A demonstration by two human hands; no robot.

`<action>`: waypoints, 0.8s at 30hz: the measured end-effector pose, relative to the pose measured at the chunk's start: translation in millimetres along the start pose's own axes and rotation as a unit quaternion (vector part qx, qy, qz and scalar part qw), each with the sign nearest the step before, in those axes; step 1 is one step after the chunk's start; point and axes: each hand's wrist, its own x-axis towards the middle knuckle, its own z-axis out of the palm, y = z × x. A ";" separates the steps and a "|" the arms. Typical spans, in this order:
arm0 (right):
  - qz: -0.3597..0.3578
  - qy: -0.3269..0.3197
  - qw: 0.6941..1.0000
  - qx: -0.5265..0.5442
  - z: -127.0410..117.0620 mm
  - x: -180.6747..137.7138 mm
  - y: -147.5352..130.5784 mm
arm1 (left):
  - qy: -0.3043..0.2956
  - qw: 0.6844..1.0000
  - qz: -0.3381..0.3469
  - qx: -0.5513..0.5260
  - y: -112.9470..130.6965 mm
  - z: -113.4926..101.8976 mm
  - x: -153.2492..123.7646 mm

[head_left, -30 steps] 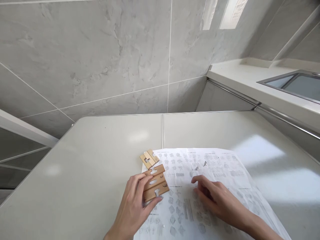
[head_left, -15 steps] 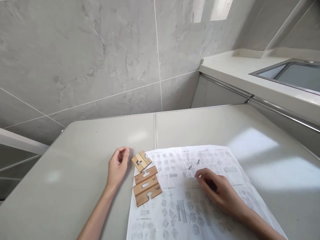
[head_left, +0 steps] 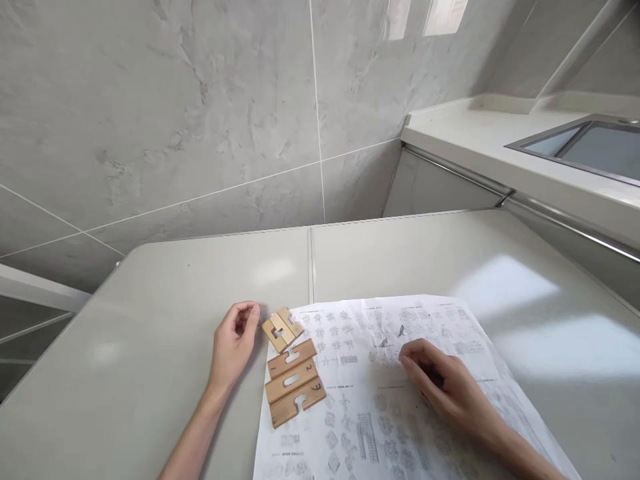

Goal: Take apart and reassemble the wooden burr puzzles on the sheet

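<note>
A printed instruction sheet point(head_left: 440, 320) full of small diagrams lies on the pale table point(head_left: 175, 300). On its left edge three flat notched wooden pieces point(head_left: 293, 381) numbered 1, 2 and 3 lie side by side. Just beyond them rests a small cluster of interlocked wooden pieces point(head_left: 281, 329). My left hand point(head_left: 234, 343) lies on the table next to that cluster, fingers loosely curled, holding nothing. On the sheet my right hand point(head_left: 445, 383) rests with curled fingers, fingertips near the diagrams.
A grey tiled wall point(head_left: 200, 120) rises behind the table. At the right runs a white counter point(head_left: 480, 143) with a steel sink point(head_left: 585, 147). A seam point(head_left: 310, 260) divides the tabletop in two.
My left hand left the numbered pieces and moved up and left beside the interlocked cluster. My right hand barely shifted on the sheet. The camera view moved slightly.
</note>
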 end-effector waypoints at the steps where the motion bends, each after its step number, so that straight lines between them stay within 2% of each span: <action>1: 0.005 0.002 1.000 0.006 -0.6 0.2 -0.7 | -0.001 1.000 0.000 0.000 0.6 -0.1 -0.3; 6: 0.029 0.026 0.999 0.034 -5.2 1.3 -3.9 | -0.001 1.000 0.000 0.002 2.4 0.0 -0.7; 14: 0.043 0.086 0.995 0.010 -13.2 6.1 -3.2 | -0.005 1.000 0.005 0.012 1.7 0.9 -0.5; 24: 0.025 0.095 0.995 -0.026 -10.2 7.4 -3.0 | -0.005 0.998 0.040 0.039 4.6 0.7 -2.4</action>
